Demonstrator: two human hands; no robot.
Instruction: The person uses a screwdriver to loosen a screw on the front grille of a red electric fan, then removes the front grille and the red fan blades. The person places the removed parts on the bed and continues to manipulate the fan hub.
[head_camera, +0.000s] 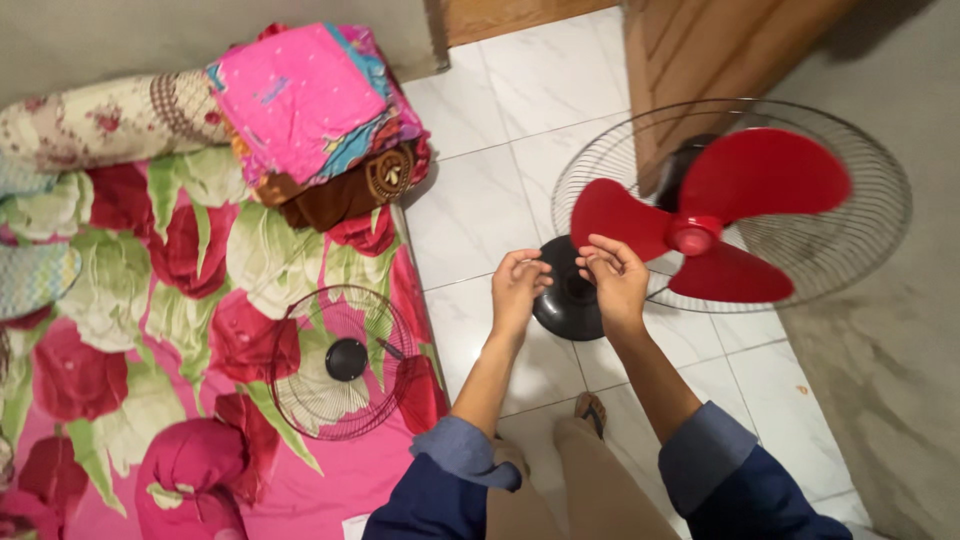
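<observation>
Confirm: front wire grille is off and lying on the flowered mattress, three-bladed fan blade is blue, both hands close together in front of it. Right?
Not quite. The three-bladed plastic fan blade is red, not blue, as the head view shows. The rest holds: the round front wire grille lies on the flowered mattress, and the left hand and right hand are close together in front of the blade.

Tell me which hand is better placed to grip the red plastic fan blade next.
Probably the right hand: its fingers already lie at the edge of the red plastic fan blade, beside the hub. The left hand is farther away, over the round black fan base.
</observation>
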